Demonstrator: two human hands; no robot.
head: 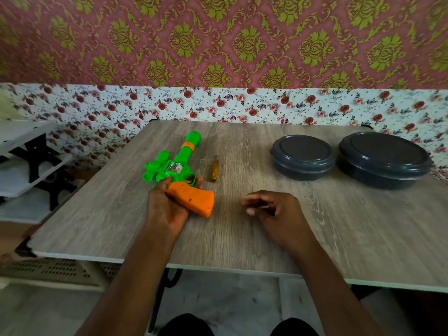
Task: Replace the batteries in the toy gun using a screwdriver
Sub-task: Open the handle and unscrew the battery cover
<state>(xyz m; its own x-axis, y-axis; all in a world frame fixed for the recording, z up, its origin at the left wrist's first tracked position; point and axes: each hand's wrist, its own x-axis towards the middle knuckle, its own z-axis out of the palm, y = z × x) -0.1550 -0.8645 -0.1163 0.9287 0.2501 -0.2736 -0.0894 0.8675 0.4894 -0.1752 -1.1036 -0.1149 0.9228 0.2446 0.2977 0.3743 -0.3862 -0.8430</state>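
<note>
Green and orange plastic toy gun lies left of centre on the grey wood-grain table, left hand gripping its orange handle; it looks light, rigid and smooth, best held there. Right hand rests beside it, fingers curled, though I cannot tell if they hold anything; amber-handled screwdriver lies just beyond
</note>
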